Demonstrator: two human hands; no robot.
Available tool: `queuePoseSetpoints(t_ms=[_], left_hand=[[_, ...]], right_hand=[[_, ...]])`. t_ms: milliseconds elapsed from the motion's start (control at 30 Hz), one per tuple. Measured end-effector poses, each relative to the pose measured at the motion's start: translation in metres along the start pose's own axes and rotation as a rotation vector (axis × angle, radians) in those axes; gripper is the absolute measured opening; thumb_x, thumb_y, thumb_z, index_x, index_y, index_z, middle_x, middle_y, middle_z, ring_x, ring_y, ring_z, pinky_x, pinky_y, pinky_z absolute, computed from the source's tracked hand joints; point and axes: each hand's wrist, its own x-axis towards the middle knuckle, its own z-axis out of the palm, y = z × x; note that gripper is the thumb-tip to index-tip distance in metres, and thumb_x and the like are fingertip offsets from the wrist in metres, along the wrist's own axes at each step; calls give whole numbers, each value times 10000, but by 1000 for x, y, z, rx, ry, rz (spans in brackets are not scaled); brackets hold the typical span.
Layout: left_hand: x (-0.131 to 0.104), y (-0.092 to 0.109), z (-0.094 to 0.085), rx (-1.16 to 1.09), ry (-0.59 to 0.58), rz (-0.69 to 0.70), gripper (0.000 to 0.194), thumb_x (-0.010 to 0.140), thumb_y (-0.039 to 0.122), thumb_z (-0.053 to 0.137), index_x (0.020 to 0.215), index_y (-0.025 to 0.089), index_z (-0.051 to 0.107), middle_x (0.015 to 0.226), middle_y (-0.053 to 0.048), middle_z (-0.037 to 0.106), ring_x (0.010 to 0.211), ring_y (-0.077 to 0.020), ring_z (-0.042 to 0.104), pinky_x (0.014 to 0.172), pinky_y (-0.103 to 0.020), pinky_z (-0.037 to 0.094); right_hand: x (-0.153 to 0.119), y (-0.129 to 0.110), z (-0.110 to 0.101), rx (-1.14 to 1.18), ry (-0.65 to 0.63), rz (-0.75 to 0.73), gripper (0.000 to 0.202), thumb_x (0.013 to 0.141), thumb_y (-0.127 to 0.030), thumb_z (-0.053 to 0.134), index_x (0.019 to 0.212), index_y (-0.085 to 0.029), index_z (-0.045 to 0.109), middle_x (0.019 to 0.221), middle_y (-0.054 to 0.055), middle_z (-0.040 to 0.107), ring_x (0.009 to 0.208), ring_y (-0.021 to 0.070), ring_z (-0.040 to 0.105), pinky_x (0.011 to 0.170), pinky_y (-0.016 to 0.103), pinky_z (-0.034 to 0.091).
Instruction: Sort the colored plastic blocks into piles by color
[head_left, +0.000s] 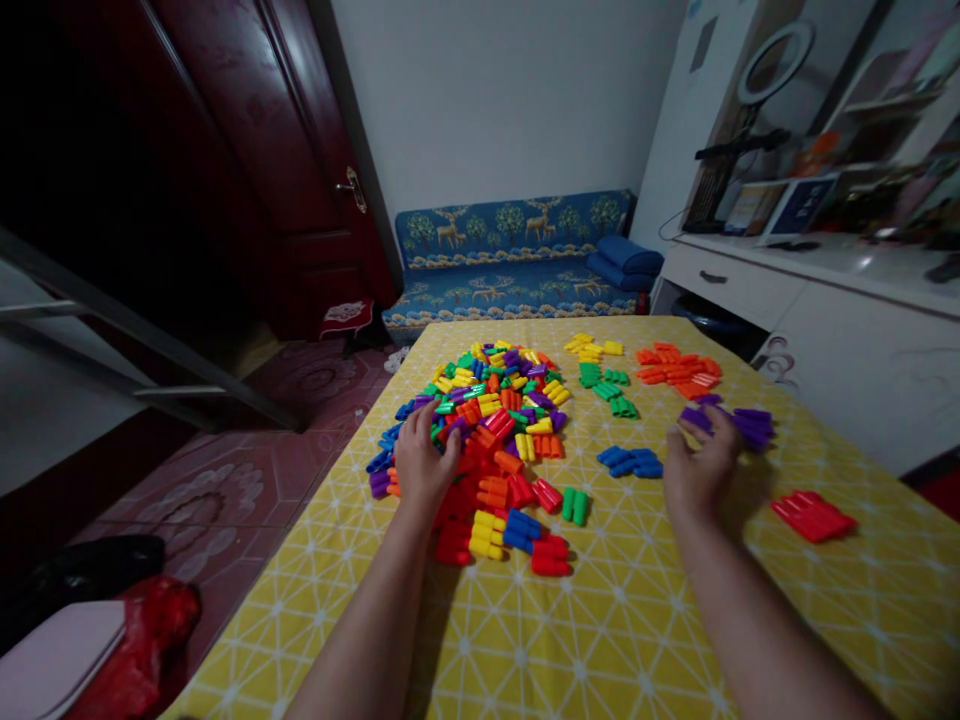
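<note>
A heap of mixed plastic peg-shaped building blocks covers the left-middle of the table. My left hand is over the heap's near left side, thumb and fingers apart, with nothing visible in its grasp. On the right, my right hand is at the group of purple blocks. A purple block shows between its thumb and curled fingers, partly hidden by them. Single-colour groups lie around it: blue blocks, orange blocks, green blocks, yellow blocks and red blocks.
A yellow patterned cloth covers the table. Behind it stands a blue sofa with deer designs. To the right is a white cabinet with a ring light. A dark red door is at left.
</note>
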Motion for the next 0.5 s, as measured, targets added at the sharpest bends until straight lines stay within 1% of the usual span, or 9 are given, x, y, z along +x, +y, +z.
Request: queuePoseSetpoints(t_ms=[67, 133, 200, 233, 300, 333, 400, 467, 500], left_hand=[[-1, 4, -1, 16, -112, 54, 464, 837, 380, 664, 1266, 210, 618, 1176, -113, 666, 1127, -306, 571, 960, -458, 454], [-2, 10, -2, 24, -200, 135, 370, 828, 437, 680, 1143, 244, 703, 1134, -86, 687, 1105, -292, 571, 956, -449, 442], [-3, 17, -6, 20, -218, 198, 267, 834, 462, 675, 976, 254, 761, 1066, -70, 698, 1051, -268, 583, 934, -425, 442], [-3, 20, -9, 13, -214, 213, 251, 843, 462, 664, 909, 245, 770, 1010, -71, 699, 1004, -254, 596, 907, -407, 452], [-1, 23, -15, -20, -238, 219, 260, 871, 445, 630, 857, 225, 768, 920, -73, 694, 903, -224, 624, 824, -357, 479], [0, 23, -19, -41, -278, 220, 257, 879, 433, 621, 882, 222, 767, 918, -74, 696, 872, -214, 637, 788, -336, 489], [3, 18, -27, -68, -401, 239, 269, 852, 419, 661, 1025, 234, 750, 997, -81, 706, 887, -221, 661, 768, -321, 507], [5, 12, -33, -61, -523, 276, 442, 772, 395, 754, 1192, 271, 693, 1111, -86, 698, 985, -258, 662, 817, -345, 520], [6, 9, -35, -55, -571, 295, 524, 739, 363, 788, 1242, 289, 665, 1154, -85, 692, 1037, -275, 652, 850, -360, 521]], right_hand=[[-15, -24, 7, 61, -51, -66, 529, 770, -278, 614, 1280, -205, 493, 1363, 169, 495, 953, 221, 676, 708, 370, 583], [-30, -45, 13, 115, -140, -144, 428, 817, -280, 598, 1235, -206, 539, 1363, 165, 502, 890, 196, 685, 682, 350, 585], [-42, -62, 17, 132, -237, -208, 344, 865, -275, 566, 1201, -204, 580, 1340, 161, 526, 854, 182, 683, 670, 342, 588], [-47, -67, 18, 132, -281, -231, 313, 882, -271, 551, 1185, -206, 597, 1324, 156, 539, 851, 180, 680, 678, 345, 592], [-53, -74, 19, 133, -352, -263, 276, 905, -260, 530, 1160, -211, 622, 1294, 144, 564, 857, 182, 677, 705, 357, 600], [-54, -76, 19, 136, -377, -275, 263, 909, -252, 525, 1147, -212, 632, 1279, 138, 576, 852, 182, 677, 713, 361, 604], [-56, -79, 18, 144, -402, -291, 241, 912, -233, 519, 1113, -209, 650, 1243, 129, 599, 815, 179, 680, 698, 359, 608], [-55, -81, 18, 147, -406, -299, 225, 913, -221, 513, 1078, -203, 665, 1207, 126, 615, 787, 177, 681, 664, 351, 608], [-55, -83, 18, 147, -403, -302, 218, 912, -219, 513, 1061, -200, 670, 1189, 125, 621, 796, 182, 681, 657, 349, 609]])
